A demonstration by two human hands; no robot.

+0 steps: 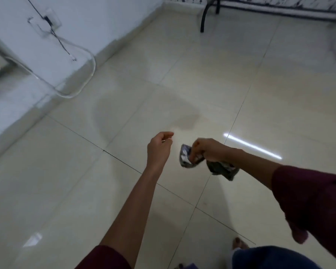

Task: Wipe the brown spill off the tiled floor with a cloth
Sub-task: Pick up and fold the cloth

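Cloth, a crumpled dark grey-and-white patterned rag [190,159], is gripped in the right hand [209,150], fingers curled round it, above the floor. Left hand [158,148] is loosely curled, holding nothing. Faint brown spill on the glossy cream tiles [186,122] lies just ahead; its edges are hard to tell. Cloth looks soft, light; probably best bunched w/ the palm flat on top.
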